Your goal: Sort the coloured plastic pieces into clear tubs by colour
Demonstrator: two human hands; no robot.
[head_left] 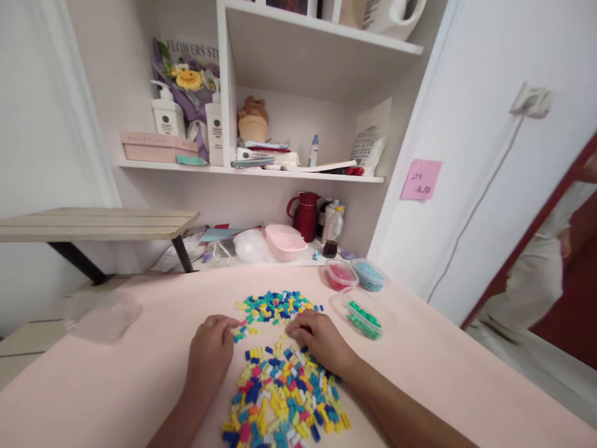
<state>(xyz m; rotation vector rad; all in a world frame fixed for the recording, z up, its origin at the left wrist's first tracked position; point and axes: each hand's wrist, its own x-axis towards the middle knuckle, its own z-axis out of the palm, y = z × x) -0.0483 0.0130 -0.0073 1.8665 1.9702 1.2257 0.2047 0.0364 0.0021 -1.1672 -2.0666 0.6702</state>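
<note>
Small toy building bricks in mixed colours lie in two heaps on the pink tabletop: a smaller far heap (275, 305) and a larger near heap (280, 398). My left hand (211, 348) rests at the left of the gap between them. Its index finger reaches toward a pink brick and its thumb stands apart, with nothing visible between. Across the gap, my right hand (319, 336) has its fingers curled down at loose yellow bricks by the far heap. Its fingertips are partly hidden, so whether a brick is in them cannot be made out.
Right of the heaps stand clear tubs with green bricks (361, 317), red bricks (341, 274) and light-blue bricks (369, 274). A clear plastic container (102, 317) sits at the left. Behind are a pink box (285, 242), a red jug (305, 214) and a bottle (333, 233). Someone stands beyond the doorway.
</note>
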